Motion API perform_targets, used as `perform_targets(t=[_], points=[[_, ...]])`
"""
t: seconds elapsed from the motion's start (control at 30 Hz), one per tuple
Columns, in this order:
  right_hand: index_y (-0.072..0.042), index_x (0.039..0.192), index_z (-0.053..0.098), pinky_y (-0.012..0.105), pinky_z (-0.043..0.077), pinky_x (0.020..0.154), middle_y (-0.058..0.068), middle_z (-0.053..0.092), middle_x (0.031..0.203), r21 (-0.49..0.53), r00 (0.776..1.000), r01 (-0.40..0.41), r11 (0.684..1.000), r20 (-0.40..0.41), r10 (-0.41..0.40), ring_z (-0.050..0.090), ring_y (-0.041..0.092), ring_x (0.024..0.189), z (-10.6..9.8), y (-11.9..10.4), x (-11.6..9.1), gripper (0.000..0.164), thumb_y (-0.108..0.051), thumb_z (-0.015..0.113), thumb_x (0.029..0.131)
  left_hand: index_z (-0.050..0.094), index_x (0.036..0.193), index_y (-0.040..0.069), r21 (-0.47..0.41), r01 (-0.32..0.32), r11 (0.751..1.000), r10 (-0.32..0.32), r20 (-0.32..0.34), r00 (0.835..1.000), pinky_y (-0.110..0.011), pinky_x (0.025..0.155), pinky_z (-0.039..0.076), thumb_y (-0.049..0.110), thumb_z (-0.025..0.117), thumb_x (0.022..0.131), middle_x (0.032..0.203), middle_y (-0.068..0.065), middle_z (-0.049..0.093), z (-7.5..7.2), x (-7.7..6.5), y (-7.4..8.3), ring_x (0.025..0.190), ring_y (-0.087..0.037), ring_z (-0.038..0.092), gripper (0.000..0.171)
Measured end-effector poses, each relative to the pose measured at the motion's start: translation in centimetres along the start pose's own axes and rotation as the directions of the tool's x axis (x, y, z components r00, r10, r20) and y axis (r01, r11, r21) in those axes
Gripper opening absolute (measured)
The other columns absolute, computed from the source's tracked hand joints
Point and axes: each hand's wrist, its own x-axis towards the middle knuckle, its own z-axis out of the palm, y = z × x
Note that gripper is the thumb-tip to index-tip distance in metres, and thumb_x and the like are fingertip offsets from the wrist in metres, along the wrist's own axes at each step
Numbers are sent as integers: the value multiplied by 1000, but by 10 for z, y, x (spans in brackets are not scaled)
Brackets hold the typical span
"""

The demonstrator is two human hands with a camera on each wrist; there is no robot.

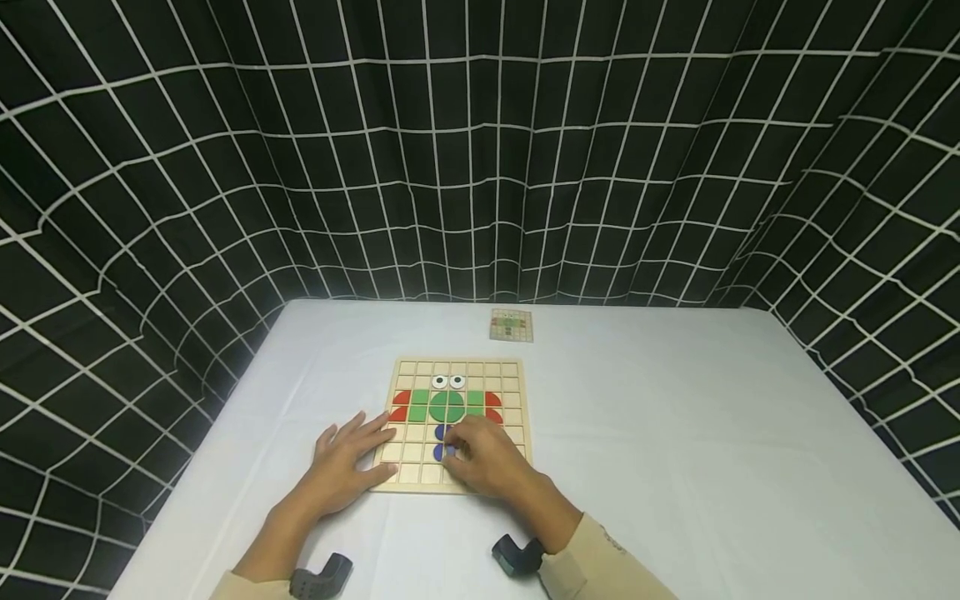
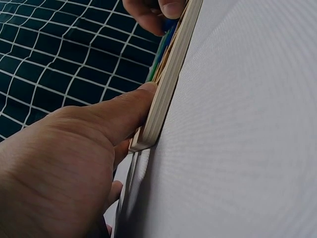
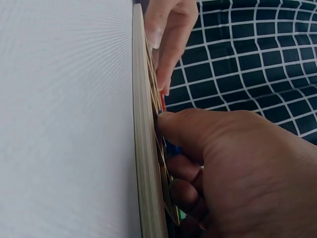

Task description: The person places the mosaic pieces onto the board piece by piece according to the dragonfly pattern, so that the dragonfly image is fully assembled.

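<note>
A square wooden grid board (image 1: 409, 475) lies on the table, its raised dividers forming small cells. Set into it are red quarter pieces (image 1: 399, 413), green squares (image 1: 418, 406), a green disc of quarter pieces (image 1: 447, 407) and two round white eye pieces (image 1: 448, 382). My left hand (image 1: 347, 461) rests on the board's left edge, fingers spread, thumb (image 2: 143, 94) over the near corner. With curled thumb and fingers my right hand (image 1: 487, 454) pinches a blue piece (image 1: 450, 451) low in the middle. Other blue pieces (image 1: 439, 432) sit beside those fingertips, partly hidden.
Behind the board a small pattern card (image 1: 512, 325) lies on the white-covered table (image 1: 675, 417), showing a similar coloured figure. Dark curtains (image 1: 480, 150) with a white grid surround the table. Each wrist wears a dark camera mount (image 1: 322, 577).
</note>
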Motion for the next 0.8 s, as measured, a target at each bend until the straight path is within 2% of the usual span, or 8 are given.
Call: perform_targets(t=[0.33,0.6,0.8], points=[[-11,101,72,22,45,66,-9,56,83,-37,1000,-2,999,15,3,49,7,75,-1,-1,0,22,-17,75,80,61,131,15,-5,11,1000,-11,-1,1000,-58,110,-2,45,73,82,149,0,41,1,1,0,141,-33,22,59],[-8,101,71,22,48,67,-6,60,83,34,999,46,998,-6,-46,53,8,76,1,2,-3,25,-4,67,77,62,131,15,3,15,1000,-15,-3,1000,-59,110,0,43,75,81,148,0,41,2,-1,-1,141,-34,23,58],[-9,100,70,21,47,67,-8,59,81,50,996,83,995,-38,-81,53,8,75,-1,3,-7,24,-2,64,77,61,131,15,-2,18,1000,-18,1,1000,-58,110,-1,43,75,81,148,0,41,4,-2,1,141,-33,23,58]])
